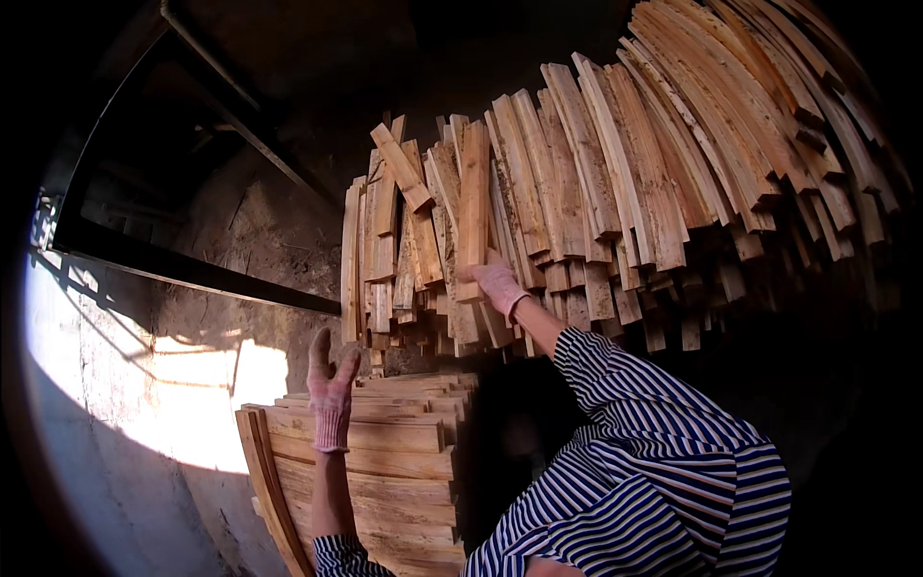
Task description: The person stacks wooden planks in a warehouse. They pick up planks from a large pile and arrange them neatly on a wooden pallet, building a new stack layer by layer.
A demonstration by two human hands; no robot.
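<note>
Right grip [498, 284] holding board [474, 192] on stack [639, 154]; left grip [332, 392] spread; floor [240, 231], apparently dirt, part-sunlit.

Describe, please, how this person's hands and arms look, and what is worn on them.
The left hand and right hand both wear pink gloves; the left one has a ribbed knit cuff. The sleeves have dark, blue and white stripes. They end before the gloves, so part of each forearm is bare.
</note>
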